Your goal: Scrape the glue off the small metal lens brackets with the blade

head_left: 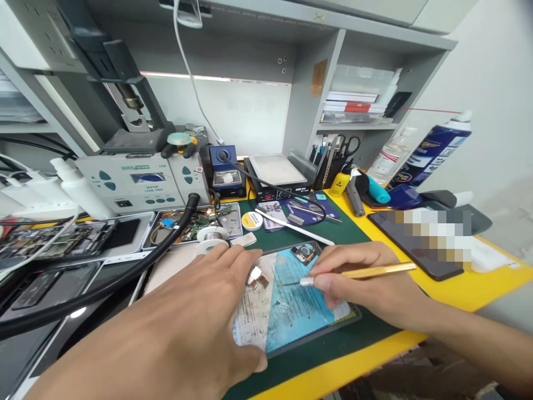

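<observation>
The right hand [366, 283] is seen clenched around a slim gold-handled tool [377, 271], pinched between thumb and fingers like a pen, its dark tip laid down on the pale blue back of a phone [287, 308] that lies flat on the green mat [353, 333] in the middle of the bench [478, 289]. The left hand [179, 328] is spread open and pressed flat over the phone's left edge, fingers released, nothing gripped; its fingertips [245, 261] are set just beside a small silver metal part [257, 276] resting on the phone's back. The camera cluster [306, 253] is visible at the phone's far corner, just above the right thumb. Beyond the hands, a white stylus-like rod [291, 226] is laid across the mat, near a round yellow-rimmed tin [252, 220] and a spool of solder wire [212, 234]. A metal tray of circuit boards [195, 222] is placed behind the spool, with a thick black hose [104, 283] swept across the left foreground. A grey soldering station [133, 183] is stood at the back left, a blue tip-cleaner unit [227, 169] beside it, and a black hot plate [278, 178] further right. A holder with scissors and tweezers [333, 158] is set by the shelf upright. At the right, a dark phone [400, 239] is laid face up on the yellow surface, and a blue spray can [433, 147] is seen leaning near a clear bottle [389, 155].
</observation>
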Tool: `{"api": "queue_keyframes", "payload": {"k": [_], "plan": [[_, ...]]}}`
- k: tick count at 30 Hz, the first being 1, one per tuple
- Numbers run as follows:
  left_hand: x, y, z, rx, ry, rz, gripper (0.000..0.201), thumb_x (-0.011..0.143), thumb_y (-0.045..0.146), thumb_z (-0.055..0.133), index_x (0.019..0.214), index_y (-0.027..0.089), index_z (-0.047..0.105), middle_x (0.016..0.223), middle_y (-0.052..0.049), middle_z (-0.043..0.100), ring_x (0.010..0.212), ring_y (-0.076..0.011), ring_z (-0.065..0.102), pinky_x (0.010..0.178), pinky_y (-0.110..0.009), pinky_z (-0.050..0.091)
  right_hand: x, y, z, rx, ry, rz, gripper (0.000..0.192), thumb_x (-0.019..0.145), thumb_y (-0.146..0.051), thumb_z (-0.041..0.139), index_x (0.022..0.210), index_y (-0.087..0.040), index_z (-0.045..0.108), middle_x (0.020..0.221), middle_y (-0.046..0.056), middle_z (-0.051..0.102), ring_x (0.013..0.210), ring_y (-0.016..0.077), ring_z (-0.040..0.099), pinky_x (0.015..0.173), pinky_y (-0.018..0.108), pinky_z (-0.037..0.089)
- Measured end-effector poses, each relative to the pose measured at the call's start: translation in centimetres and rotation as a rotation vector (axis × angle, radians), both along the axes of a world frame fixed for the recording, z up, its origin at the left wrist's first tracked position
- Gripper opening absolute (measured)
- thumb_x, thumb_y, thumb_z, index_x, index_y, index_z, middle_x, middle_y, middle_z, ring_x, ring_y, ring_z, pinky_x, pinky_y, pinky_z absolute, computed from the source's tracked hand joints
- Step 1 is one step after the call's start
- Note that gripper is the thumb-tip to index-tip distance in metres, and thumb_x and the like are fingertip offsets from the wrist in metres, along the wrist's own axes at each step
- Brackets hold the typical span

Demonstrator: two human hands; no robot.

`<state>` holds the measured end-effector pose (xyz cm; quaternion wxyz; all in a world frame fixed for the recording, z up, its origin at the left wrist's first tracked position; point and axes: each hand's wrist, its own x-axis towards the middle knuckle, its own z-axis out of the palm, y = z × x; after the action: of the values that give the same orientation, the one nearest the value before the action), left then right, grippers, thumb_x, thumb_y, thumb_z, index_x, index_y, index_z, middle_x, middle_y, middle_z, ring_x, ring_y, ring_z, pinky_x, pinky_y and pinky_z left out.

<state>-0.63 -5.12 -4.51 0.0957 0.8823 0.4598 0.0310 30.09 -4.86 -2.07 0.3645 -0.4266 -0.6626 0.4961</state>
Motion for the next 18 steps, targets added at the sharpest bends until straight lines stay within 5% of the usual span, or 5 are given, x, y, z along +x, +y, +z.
{"api": "queue_keyframes", "payload": {"k": [9,18], "plan": [[2.7,-0.9,3.8,-0.162,-0.020,0.148,0.093,0.072,0.058,0.076,0.156,0.033,0.047,0.159,-0.007,0.054,0.147,-0.0425,0.048,0.117,-0.059,0.049,0.5,1.4,0.0,-0.304,0.180,0.094,0.028,0.071,-0.024,0.096,0.085,-0.014,0.073,0.079,0.004,0.079,0.061,0.0129,0.073,0.060,0.022,0.061],[2.8,-0.5,3.7,-0.081,-0.054,0.083,0.095,0.073,0.056,0.078,0.158,0.028,0.044,0.159,-0.009,0.053,0.149,-0.0414,0.046,0.119,-0.056,0.047,0.2,3.3,2.3,-0.327,0.104,0.091,0.027,0.067,-0.028,0.097,0.074,-0.010,0.079,0.053,0.001,0.068,0.045,0.0103,0.060,0.042,0.019,0.050]]}}
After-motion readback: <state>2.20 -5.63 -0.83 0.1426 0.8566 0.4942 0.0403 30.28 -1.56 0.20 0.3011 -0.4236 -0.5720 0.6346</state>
